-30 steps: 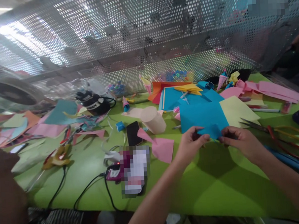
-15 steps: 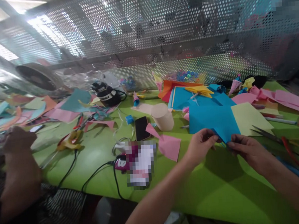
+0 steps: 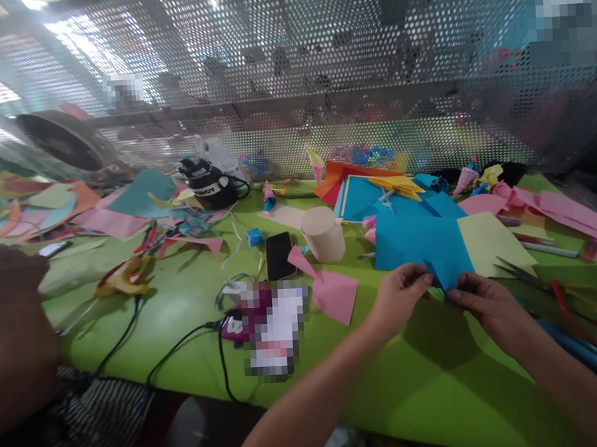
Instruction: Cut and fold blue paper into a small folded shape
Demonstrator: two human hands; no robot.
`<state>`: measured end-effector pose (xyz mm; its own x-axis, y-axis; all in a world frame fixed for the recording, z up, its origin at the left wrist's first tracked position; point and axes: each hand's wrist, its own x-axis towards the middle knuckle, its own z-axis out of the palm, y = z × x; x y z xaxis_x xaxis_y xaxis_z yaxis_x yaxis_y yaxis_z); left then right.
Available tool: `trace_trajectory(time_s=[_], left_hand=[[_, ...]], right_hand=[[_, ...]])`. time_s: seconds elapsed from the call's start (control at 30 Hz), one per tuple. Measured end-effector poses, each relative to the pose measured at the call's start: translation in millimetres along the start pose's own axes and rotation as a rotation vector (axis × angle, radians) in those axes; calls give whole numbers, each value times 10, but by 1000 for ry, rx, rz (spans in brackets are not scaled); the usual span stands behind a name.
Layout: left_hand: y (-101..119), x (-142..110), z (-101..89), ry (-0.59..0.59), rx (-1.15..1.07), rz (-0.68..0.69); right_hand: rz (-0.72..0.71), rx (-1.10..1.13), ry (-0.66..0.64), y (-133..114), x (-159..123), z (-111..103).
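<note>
A small piece of blue paper [image 3: 444, 274] is pinched between both my hands, over the front of the green table. My left hand [image 3: 405, 290] grips its left edge with thumb and fingers closed. On its right side my right hand [image 3: 477, 294] has the paper between thumb and forefinger. Just behind lies a larger blue sheet [image 3: 414, 237], beside a pale yellow sheet [image 3: 497, 240]. Scissors [image 3: 536, 278] with red and yellow handles rest to the right of my right hand. A pink paper cutout [image 3: 335, 293] lies left of my left hand.
A beige paper cylinder [image 3: 323, 235] stands mid-table near a dark phone [image 3: 280, 256]. A glue gun [image 3: 126, 278] and its cable lie left. Another person's arm [image 3: 17, 338] reaches in at far left. A perforated metal screen [image 3: 291, 77] rises behind scattered paper.
The blue paper in my hands has turned slightly, its flap showing more toward me. My hands stay close together. The view has shifted a little, and the other person's arm appears farther left.
</note>
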<state>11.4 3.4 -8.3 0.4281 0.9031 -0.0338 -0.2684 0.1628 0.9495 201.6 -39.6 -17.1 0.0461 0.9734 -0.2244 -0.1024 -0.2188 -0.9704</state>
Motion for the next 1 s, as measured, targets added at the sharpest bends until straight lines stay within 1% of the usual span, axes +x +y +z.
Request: trace_trajectory(time_s=[0.13,0.27,0.43,0.57,0.73,0.8,0.9,1.0], left_hand=[[-37,8,-1,1,-48,22],[-7,-4,16,19,-74,26],[49,-30,24,39,-20,16],[31,-36,26,48,32,26],[6,-65,47,-8,18,34],[23,-88,54,-25,83,65],[60,-114,59,-17,306,175],[77,-117,57,8,507,278]], right_hand=[[-22,-3,-45,23,-20,17],[-17,-28,-80,41,-32,14],[-10,-53,-114,15,-61,48],[-27,-32,-104,9,-70,78],[-70,-27,-66,25,-48,67],[-81,-7,-48,16,-45,74],[-81,29,-35,2,-56,106],[-66,14,-39,18,-78,137]])
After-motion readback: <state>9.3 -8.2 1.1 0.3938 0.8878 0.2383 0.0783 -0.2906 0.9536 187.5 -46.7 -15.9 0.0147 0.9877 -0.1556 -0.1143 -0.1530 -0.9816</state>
